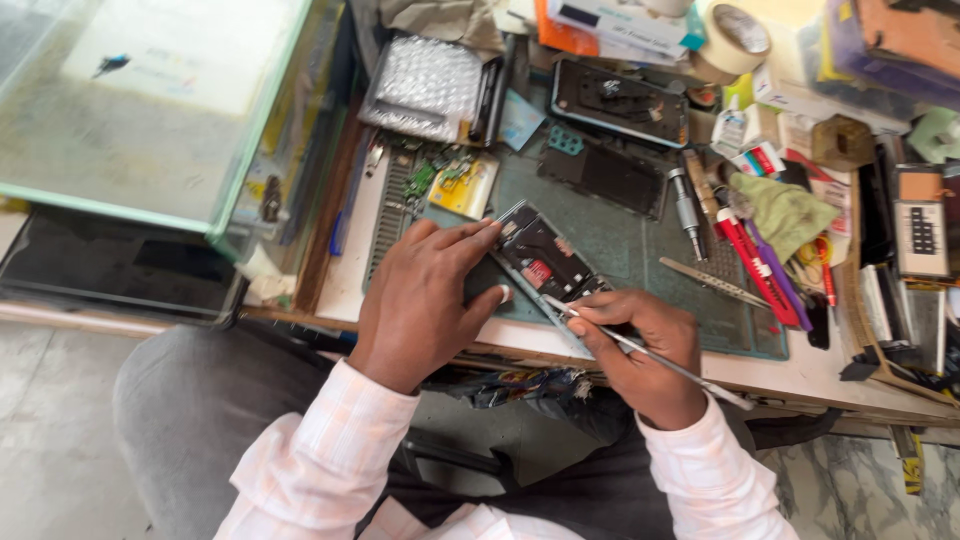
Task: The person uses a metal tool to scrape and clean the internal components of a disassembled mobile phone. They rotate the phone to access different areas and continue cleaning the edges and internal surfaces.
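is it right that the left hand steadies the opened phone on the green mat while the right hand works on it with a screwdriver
Not quite. In the head view the right hand holds thin metal tweezers, not a screwdriver. The left hand does steady the opened phone on the green mat.

Two hands, one opened phone, one thin metal tool, one tape roll, one green cloth

Your bench carries a green mat; on it lie an opened phone, a second phone, tweezers and a screwdriver; tape roll behind.
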The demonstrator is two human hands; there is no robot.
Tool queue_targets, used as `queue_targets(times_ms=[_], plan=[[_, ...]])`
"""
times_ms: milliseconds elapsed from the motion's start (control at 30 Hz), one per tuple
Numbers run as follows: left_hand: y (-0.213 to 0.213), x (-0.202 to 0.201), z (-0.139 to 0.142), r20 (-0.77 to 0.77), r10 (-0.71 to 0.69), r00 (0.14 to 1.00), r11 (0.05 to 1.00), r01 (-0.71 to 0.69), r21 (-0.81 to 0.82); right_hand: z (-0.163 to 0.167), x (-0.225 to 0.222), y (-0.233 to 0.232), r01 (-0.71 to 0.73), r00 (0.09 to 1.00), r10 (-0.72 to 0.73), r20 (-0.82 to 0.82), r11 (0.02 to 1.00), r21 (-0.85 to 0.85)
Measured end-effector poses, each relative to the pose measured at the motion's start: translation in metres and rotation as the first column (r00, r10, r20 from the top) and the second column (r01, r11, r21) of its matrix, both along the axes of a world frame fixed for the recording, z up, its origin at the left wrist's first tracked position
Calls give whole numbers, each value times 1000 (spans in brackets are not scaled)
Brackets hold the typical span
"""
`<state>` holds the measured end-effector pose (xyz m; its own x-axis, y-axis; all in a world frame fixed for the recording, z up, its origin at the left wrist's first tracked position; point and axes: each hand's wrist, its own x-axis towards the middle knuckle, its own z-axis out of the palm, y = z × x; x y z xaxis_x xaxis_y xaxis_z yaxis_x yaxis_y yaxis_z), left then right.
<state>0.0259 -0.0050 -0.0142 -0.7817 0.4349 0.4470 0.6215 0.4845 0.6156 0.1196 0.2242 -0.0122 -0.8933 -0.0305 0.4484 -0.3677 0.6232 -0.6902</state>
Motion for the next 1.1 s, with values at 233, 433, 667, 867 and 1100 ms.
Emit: queue_targets(times_ms=[233, 433, 667, 867, 1100], plan=[[2, 0, 0, 6, -8, 1000, 1000, 8, 5, 2, 4, 7, -13, 1000, 9, 30, 993, 121], [0, 0, 0, 30, -6, 1000, 1000, 6, -15, 12, 2, 2, -38, 999, 36, 21, 988, 151], [2, -3, 0, 48, -11, 999, 1000, 11, -7, 8, -4, -4, 6, 1000, -2, -16, 981, 192], [0, 0, 0, 48, -14, 999, 999, 16, -37, 6, 1, 1, -7, 999, 5, 54, 999, 46], [1, -1, -1, 13, -9, 1000, 1000, 10, -17, 13, 1, 1, -41, 999, 38, 22, 991, 125]])
